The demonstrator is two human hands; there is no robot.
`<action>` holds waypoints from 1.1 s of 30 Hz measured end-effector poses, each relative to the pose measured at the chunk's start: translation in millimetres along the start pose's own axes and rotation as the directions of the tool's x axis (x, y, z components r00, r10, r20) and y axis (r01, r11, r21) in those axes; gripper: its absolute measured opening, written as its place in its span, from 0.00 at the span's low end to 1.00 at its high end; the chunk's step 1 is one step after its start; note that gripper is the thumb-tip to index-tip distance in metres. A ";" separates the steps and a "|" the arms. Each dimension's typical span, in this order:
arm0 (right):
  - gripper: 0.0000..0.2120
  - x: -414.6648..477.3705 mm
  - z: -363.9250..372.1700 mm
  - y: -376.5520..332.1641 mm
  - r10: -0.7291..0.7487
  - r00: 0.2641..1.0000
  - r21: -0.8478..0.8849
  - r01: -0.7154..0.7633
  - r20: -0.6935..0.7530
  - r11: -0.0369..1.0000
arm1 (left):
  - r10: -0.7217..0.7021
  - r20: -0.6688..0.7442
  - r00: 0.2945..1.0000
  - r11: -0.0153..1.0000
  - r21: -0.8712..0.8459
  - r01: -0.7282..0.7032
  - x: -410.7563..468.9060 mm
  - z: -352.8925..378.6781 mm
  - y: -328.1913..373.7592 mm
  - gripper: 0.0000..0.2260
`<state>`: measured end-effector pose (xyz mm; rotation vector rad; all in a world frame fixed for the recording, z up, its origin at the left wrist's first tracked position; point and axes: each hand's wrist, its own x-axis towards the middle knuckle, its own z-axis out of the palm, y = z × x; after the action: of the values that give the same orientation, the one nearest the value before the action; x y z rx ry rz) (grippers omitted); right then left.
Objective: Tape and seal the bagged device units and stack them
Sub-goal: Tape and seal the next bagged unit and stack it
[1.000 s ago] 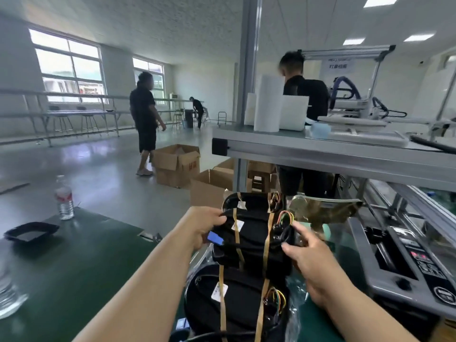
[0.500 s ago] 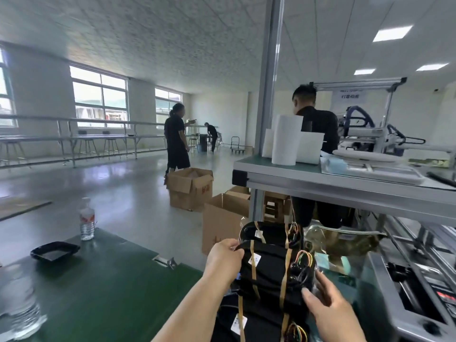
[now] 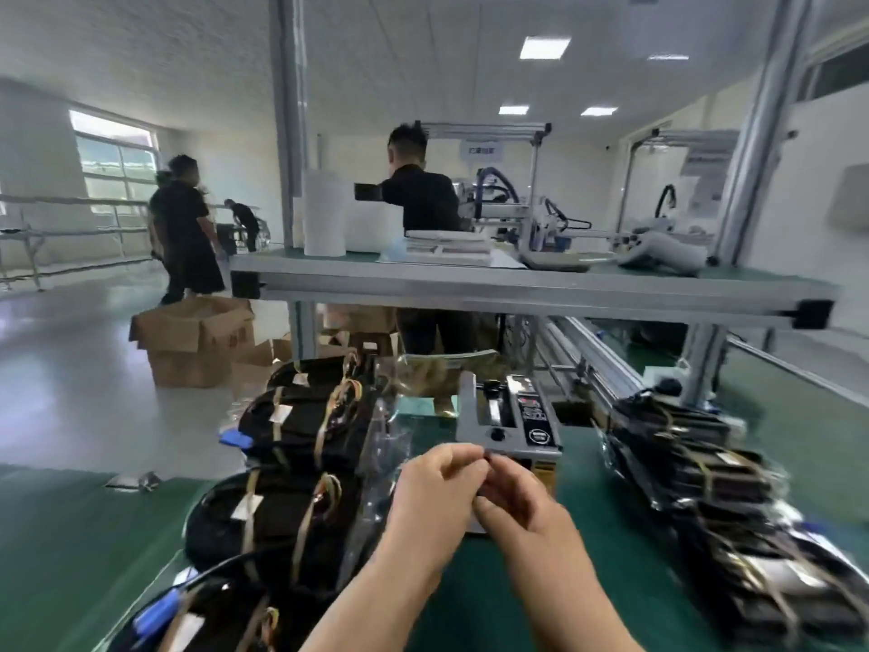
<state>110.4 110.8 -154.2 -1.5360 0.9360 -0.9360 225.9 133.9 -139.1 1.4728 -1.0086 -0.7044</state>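
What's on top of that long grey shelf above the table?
On the shelf stand a tall white roll, a white box, flat white trays and a grey tool. The roll and box hide whatever sits behind them.

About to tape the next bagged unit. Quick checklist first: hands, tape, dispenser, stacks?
1. Hands free of units: ok; left hand and right hand meet in front of the grey box-shaped tape dispenser.
2. Tape strip pinched: cannot tell, fingertips blurred.
3. Left stack of black bagged units with tan tape: ok, sits on the green table mat.
4. Next unit to hand: ok, likely; black bagged pile lies right of the dispenser.
5. Dispenser feeding tape: cannot tell.
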 end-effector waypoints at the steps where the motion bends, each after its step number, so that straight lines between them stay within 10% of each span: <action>1: 0.20 -9.8 -16.5 5.3 -0.003 1.000 -0.019 0.003 -0.028 1.000 | -0.024 0.058 0.998 0.999 -0.020 0.025 -8.5 20.1 -1.9 0.09; 14: 0.19 -62.2 -187.8 83.1 0.083 0.875 0.051 -0.067 -0.478 0.996 | -0.206 0.308 0.929 0.969 -0.069 0.238 -16.9 186.4 -19.4 0.04; 22: 0.18 -26.9 -270.8 113.2 0.012 0.654 -0.152 -0.193 -0.757 0.969 | -0.450 0.344 0.824 0.882 0.023 0.472 13.1 249.0 -29.9 0.07; 25: 0.24 -7.6 -290.0 122.5 0.067 0.633 -0.166 -0.302 -0.771 0.939 | -0.523 0.332 0.785 0.841 0.051 0.539 20.8 265.4 -34.2 0.23; 33: 0.38 11.2 -293.1 139.4 0.355 0.647 0.188 -0.315 -0.675 0.930 | -0.555 0.364 0.748 0.809 0.028 0.587 35.2 277.8 -49.6 0.17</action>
<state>-166.9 -27.4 -251.4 -0.8740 1.6620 -1.2795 9.3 -27.2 -228.3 1.6207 -0.7616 -1.4932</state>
